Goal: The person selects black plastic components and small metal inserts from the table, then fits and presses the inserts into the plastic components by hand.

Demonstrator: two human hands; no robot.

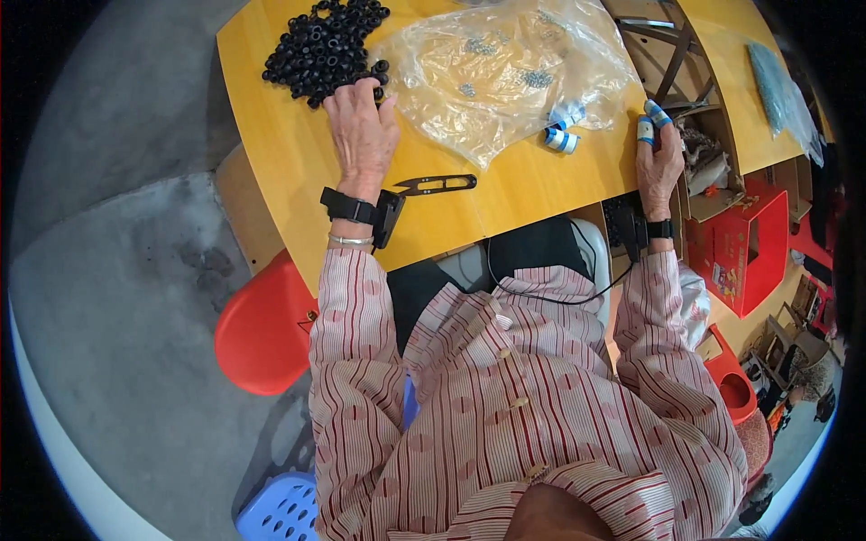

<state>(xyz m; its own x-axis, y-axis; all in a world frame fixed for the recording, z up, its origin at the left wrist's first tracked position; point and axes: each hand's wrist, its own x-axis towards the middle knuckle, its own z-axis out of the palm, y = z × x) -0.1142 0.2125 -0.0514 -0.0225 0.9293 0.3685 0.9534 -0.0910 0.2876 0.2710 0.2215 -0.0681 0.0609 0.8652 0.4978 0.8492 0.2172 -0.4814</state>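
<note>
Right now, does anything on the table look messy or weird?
Mostly tidy. The black rings lie in a loose heap under the left hand, a few strays at its edge. The right hand has blue-and-white tape on its fingers.

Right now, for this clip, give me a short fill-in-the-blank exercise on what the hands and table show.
1. The left hand rests at the edge of a pile of small ____ rings.
2. Near the left wrist, a pair of thread snips lies on the ____ table.
3. The right hand has blue and white tape on its ____.

Missing words: black; yellow; fingertips
</note>
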